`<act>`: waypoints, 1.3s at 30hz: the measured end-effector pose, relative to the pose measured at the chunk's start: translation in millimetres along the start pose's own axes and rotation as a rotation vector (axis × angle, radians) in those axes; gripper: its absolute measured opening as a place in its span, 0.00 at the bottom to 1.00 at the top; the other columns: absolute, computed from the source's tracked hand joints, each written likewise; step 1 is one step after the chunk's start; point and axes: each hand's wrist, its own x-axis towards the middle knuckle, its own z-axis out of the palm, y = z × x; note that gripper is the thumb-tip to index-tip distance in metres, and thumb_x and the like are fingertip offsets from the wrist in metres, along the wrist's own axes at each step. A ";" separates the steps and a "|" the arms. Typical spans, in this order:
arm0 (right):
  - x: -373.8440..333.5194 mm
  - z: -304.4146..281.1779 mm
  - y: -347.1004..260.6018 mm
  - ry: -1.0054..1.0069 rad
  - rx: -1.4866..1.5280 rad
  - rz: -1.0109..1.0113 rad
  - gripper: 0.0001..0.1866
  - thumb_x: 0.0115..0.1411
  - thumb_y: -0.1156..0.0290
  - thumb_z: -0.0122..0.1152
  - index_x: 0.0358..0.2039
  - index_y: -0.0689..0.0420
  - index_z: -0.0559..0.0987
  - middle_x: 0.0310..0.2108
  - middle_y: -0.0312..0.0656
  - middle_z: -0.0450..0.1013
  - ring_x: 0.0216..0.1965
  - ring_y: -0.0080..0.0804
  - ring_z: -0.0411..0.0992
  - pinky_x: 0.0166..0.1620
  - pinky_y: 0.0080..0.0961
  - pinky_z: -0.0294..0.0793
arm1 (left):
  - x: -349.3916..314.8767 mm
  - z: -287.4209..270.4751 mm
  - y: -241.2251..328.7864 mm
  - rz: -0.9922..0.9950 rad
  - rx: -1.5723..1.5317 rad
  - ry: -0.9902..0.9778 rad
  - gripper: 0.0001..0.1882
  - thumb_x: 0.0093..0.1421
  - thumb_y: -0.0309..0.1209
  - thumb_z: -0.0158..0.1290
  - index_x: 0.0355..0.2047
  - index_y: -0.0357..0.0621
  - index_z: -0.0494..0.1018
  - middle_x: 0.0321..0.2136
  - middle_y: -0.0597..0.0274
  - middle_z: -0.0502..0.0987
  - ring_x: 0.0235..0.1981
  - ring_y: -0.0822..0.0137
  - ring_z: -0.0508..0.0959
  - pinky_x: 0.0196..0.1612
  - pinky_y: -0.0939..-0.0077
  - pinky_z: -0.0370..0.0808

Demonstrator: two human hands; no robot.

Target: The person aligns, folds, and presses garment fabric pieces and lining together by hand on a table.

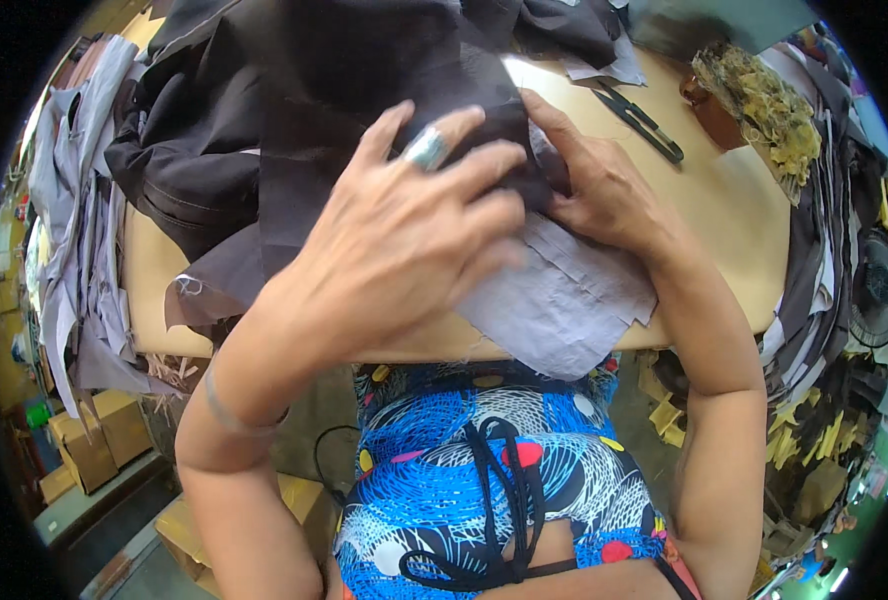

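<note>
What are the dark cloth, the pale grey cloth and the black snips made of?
The dark cloth looks like matte woven fabric, as it drapes in folds; the exact fibre is unclear.
The pale grey cloth seems to be thin woven fabric, dull and wrinkled.
The black snips may be metal, perhaps coated, going by their slim, stiff shape.

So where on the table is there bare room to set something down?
The widest bare patch of table lies between the right forearm, the black snips and the fabric strips at the right edge. A narrower one sits at left, between dark cloth and grey strips. Crowded: the middle and far left, covered by that cloth.
</note>
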 end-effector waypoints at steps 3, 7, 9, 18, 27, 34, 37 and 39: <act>5.1 -3.1 -8.2 -0.066 0.049 0.084 0.43 0.49 0.74 0.62 0.63 0.47 0.52 0.21 0.52 0.73 0.26 0.50 0.73 0.30 0.41 0.72 | -4.5 23.1 -38.5 -0.273 0.444 -0.087 0.13 0.59 0.43 0.48 0.35 0.52 0.76 0.41 0.65 0.74 0.50 0.59 0.71 0.56 0.56 0.60; 4.9 -5.3 -4.8 -0.114 0.004 0.133 0.44 0.46 0.78 0.63 0.63 0.47 0.54 0.54 0.52 0.65 0.45 0.52 0.71 0.50 0.39 0.69 | -11.0 8.1 -63.6 -0.549 0.657 0.087 0.12 0.59 0.40 0.50 0.37 0.51 0.78 0.42 0.67 0.74 0.40 0.62 0.76 0.44 0.65 0.69; 5.8 -11.4 -7.9 -0.175 0.060 0.207 0.43 0.46 0.79 0.62 0.63 0.47 0.56 0.55 0.51 0.64 0.47 0.51 0.69 0.51 0.36 0.68 | -7.9 4.9 -44.2 -0.303 0.625 0.392 0.08 0.55 0.32 0.54 0.35 0.48 0.78 0.42 0.66 0.75 0.38 0.60 0.75 0.43 0.66 0.70; 4.1 -20.9 1.7 0.026 0.030 0.020 0.43 0.44 0.81 0.62 0.62 0.44 0.59 0.41 0.45 0.73 0.38 0.36 0.72 0.44 0.30 0.70 | -23.1 45.8 12.8 0.073 -0.005 -0.033 0.17 0.44 0.26 0.50 0.36 0.31 0.72 0.34 0.55 0.70 0.40 0.61 0.74 0.47 0.71 0.72; 15.2 -16.7 7.6 -0.010 0.343 0.275 0.46 0.46 0.76 0.63 0.64 0.41 0.54 0.33 0.41 0.72 0.32 0.27 0.68 0.39 0.27 0.70 | -22.6 66.0 19.6 0.031 -0.016 0.183 0.17 0.45 0.23 0.50 0.38 0.35 0.73 0.37 0.56 0.72 0.39 0.57 0.76 0.41 0.70 0.76; 12.7 -6.4 -2.5 0.097 0.025 -0.030 0.42 0.45 0.81 0.61 0.62 0.48 0.58 0.60 0.45 0.59 0.60 0.43 0.58 0.62 0.33 0.56 | -16.9 73.1 17.0 0.038 -0.186 0.182 0.12 0.46 0.27 0.46 0.32 0.34 0.70 0.43 0.50 0.68 0.46 0.57 0.71 0.51 0.68 0.69; 14.3 -4.9 3.5 0.103 0.059 -0.019 0.42 0.44 0.83 0.60 0.62 0.49 0.60 0.60 0.45 0.59 0.60 0.43 0.58 0.62 0.33 0.57 | -17.6 69.7 18.1 0.036 -0.131 0.161 0.13 0.47 0.27 0.46 0.34 0.35 0.70 0.42 0.51 0.68 0.45 0.58 0.71 0.50 0.69 0.69; 14.4 -5.6 4.0 0.102 0.048 -0.019 0.41 0.45 0.83 0.59 0.61 0.49 0.60 0.60 0.45 0.60 0.60 0.44 0.59 0.61 0.33 0.57 | -17.9 68.9 18.6 0.029 -0.129 0.144 0.13 0.47 0.27 0.46 0.34 0.35 0.70 0.43 0.51 0.68 0.45 0.58 0.71 0.50 0.69 0.69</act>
